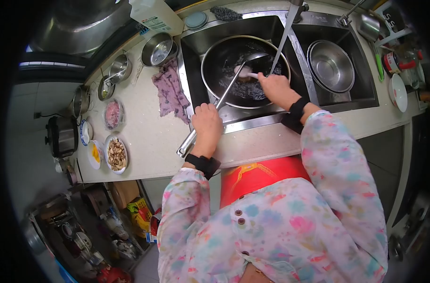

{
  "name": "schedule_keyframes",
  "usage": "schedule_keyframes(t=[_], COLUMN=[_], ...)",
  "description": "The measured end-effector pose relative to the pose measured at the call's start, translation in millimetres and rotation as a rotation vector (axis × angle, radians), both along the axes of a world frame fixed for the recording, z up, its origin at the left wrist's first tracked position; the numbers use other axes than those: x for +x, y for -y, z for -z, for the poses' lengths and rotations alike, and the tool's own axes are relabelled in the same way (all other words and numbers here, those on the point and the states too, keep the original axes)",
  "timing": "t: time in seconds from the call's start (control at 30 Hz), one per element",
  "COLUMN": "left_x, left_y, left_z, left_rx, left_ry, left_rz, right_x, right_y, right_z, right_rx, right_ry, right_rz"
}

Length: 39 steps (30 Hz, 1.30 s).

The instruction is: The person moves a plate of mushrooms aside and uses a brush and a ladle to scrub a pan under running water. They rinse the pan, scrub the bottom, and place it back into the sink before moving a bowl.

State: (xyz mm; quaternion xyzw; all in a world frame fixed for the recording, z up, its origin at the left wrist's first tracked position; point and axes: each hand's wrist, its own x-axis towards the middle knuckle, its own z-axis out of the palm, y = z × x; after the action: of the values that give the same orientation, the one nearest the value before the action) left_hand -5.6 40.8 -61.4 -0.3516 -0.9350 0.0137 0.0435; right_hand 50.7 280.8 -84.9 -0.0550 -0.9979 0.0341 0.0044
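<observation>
My left hand [207, 123] is wrapped round the long metal handle of a spatula [231, 84], whose blade is over a dark wok [209, 84] in the left sink basin. My right hand [277, 89] grips the pale handle of a brush [243, 71]; its round head touches or hangs near the spatula inside the wok. From the faucet [286, 33], water runs down into the wok, where some water lies. The wok's inside is dark and wet.
Nested metal bowls [332, 66] sit in the right basin. Left of the sink lie a purple cloth [169, 89], a metal pot [157, 49], a plate of chopped mushrooms [116, 154] and a bowl of meat [113, 114]. A white bowl [398, 93] stands at the right.
</observation>
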Motion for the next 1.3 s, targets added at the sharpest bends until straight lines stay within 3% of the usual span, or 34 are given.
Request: schedule_keyframes(t=[0.1, 0.2, 0.3, 0.43, 0.5, 0.6, 0.7, 0.77, 0.9, 1.07, 1.17, 1.3], left_x=[-16.8, -23.8, -23.0, -10.5, -7.4, -8.1, -2.2, -0.8, 1.2, 7.5, 14.5, 17.9], left_y=[1.7, 10.7, 22.0, 34.0, 42.5, 47.9, 49.8, 47.0, 47.3, 43.6, 46.1, 43.6], left_z=[-7.5, -29.8, -31.1, -39.7, -42.0, -36.3, -41.1, -42.2, -34.4, -34.3, -28.1, -25.2], left_rx=[0.08, 0.143, 0.167, 0.155, 0.166, 0.197, 0.194, 0.238, 0.243, 0.293, 0.347, 0.439], left_ry=[0.084, 0.139, 0.191, 0.266, 0.302, 0.277, 0.229, 0.236, 0.281, 0.351, 0.318, 0.309], left_rz=[-0.191, -0.205, -0.274, -0.421, -0.484, -0.528, -0.515, -0.497, -0.509, -0.528, -0.567, -0.558], right_x=[12.8, 16.6, -8.7, -56.1, -54.9, -31.9, -50.7, -70.2, -37.0, -76.4, -100.5, -98.9], right_y=[-6.6, 17.8, 43.8, 34.4, 32.6, 49.5, 49.7, 44.4, 53.7, 48.6, 30.7, 64.1], right_z=[-27.9, -52.9, -30.5, 3.1, 4.0, -37.3, -0.2, 1.2, -31.2, 28.5, 48.9, 40.4], right_rx=[-0.045, -0.276, -0.384, -0.373, -0.41, -0.393, -0.38, -0.443, -0.575, -0.645, -0.889, -1.223], right_ry=[0.19, 0.385, 0.21, 0.049, 0.108, 0.279, 0.073, 0.182, 0.323, 0.122, 0.044, 0.021], right_rz=[-0.035, -0.018, -0.073, 0.19, 0.106, -0.121, -0.031, 0.127, 0.025, 0.307, 0.614, 0.742])
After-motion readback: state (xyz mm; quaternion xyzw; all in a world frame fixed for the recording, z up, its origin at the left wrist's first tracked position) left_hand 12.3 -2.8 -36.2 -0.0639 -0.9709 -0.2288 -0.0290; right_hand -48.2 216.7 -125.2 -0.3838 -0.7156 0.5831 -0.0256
